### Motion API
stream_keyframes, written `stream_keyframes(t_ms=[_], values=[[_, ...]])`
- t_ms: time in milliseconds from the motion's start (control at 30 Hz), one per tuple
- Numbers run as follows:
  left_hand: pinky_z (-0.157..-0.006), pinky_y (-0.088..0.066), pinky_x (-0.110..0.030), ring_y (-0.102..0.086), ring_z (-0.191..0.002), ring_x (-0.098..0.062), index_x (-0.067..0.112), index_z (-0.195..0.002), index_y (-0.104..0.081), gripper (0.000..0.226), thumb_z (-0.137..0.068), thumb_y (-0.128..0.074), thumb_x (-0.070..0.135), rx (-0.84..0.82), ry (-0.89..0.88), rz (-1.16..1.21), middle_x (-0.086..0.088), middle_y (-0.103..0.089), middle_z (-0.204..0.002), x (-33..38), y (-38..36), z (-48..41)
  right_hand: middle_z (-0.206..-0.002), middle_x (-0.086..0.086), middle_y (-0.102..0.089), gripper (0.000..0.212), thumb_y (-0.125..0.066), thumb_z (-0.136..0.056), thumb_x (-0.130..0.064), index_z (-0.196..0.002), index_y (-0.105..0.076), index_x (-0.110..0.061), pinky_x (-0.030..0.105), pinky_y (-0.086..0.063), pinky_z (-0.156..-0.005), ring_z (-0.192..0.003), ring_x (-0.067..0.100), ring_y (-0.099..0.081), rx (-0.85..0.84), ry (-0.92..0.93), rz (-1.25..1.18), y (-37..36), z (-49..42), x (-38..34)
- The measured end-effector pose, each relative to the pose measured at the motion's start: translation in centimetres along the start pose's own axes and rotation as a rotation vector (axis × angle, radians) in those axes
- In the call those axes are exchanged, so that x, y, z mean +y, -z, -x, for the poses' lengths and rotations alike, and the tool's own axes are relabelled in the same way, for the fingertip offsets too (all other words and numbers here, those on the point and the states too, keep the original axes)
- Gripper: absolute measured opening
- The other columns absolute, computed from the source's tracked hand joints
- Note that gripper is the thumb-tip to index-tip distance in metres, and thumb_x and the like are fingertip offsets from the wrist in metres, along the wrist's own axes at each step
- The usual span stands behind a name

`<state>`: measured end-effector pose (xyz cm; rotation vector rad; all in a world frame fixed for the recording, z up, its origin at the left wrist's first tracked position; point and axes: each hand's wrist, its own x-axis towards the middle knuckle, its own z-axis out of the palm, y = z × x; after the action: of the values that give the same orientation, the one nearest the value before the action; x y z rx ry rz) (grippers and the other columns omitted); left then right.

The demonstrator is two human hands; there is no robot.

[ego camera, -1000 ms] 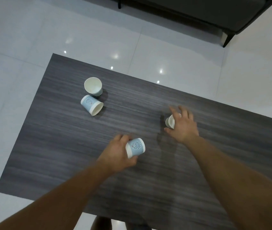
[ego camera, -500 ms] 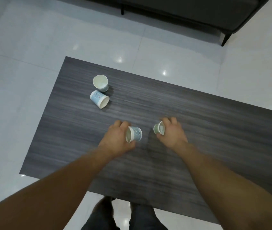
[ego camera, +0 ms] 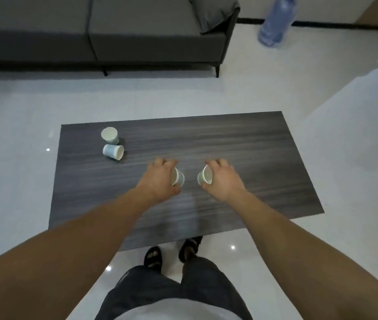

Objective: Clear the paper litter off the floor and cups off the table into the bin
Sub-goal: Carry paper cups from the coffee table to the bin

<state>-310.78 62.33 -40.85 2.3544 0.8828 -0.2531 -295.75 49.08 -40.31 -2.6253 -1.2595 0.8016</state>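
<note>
Each hand, left (ego camera: 160, 181) and right (ego camera: 223, 180), holds a paper cup above the table (ego camera: 241, 158)

No readable text, label, brand, number or sign anywhere in frame. Tipped cup (ego camera: 113, 152) at upper left of tabletop (ego camera: 229, 144) carries faint darker print on pale blue wall; too blurred to read. Upright cup (ego camera: 109, 135) just above it: no print legible. Cups in both hands: walls mostly hidden by fingers, nothing legible. Blue bottle (ego camera: 275, 21) at upper right of frame: blurred, no label readable.
</note>
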Motion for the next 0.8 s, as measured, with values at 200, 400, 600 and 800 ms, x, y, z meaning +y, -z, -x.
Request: stream_keyframes(t_ms=[200, 400, 600, 800], values=[[-0.099, -0.039, -0.037, -0.041, -0.122, -0.03, 0.019, -0.143, -0.035, 0.08, -0.074, -0.073, 0.036, -0.082, -0.252, -0.188, -0.007, -0.04, -0.136, 9.5, -2.4, 3.7, -0.142, 0.007, -0.034, 0.07, -0.065, -0.087, -0.035, -0.148, -0.032, -0.026, 0.043, -0.043, -0.101, -0.126, 0.031, -0.039, 0.13, -0.208, -0.096, 0.5, 13.2, 6.7], [-0.095, -0.039, -0.037, -0.043, -0.117, -0.031, 0.015, -0.137, -0.038, 0.071, -0.077, -0.07, 0.036, -0.16, -0.517, -0.344, -0.009, -0.041, -0.133, 22.7, -8.6, 7.3, -0.138, 0.007, -0.039, 0.064, -0.063, -0.088, -0.039, -0.144, -0.035, -0.025, 0.041, -0.046, -0.096, -0.121, 0.029, -0.044, 0.284, -0.464, -0.221, -0.7, 27.3, 16.7], [-0.095, -0.04, -0.036, -0.042, -0.12, -0.032, 0.016, -0.14, -0.038, 0.074, -0.076, -0.069, 0.037, -0.261, -0.846, -0.414, -0.009, -0.04, -0.136, 39.6, -19.9, 14.7, -0.142, 0.006, -0.037, 0.069, -0.063, -0.086, -0.039, -0.147, -0.033, -0.027, 0.035, -0.045, -0.096, -0.124, 0.029, -0.043, 0.439, -0.754, -0.355, -2.7, 43.9, 27.8], [-0.099, -0.042, -0.037, -0.039, -0.124, -0.025, 0.023, -0.147, -0.029, 0.082, -0.076, -0.07, 0.037, -0.415, -1.114, -0.444, -0.003, -0.035, -0.141, 52.0, -30.5, 23.4, -0.143, 0.003, -0.036, 0.069, -0.063, -0.087, -0.039, -0.148, -0.032, -0.028, 0.034, -0.045, -0.096, -0.125, 0.026, -0.042, 0.569, -1.036, -0.461, -5.6, 58.2, 35.5]])
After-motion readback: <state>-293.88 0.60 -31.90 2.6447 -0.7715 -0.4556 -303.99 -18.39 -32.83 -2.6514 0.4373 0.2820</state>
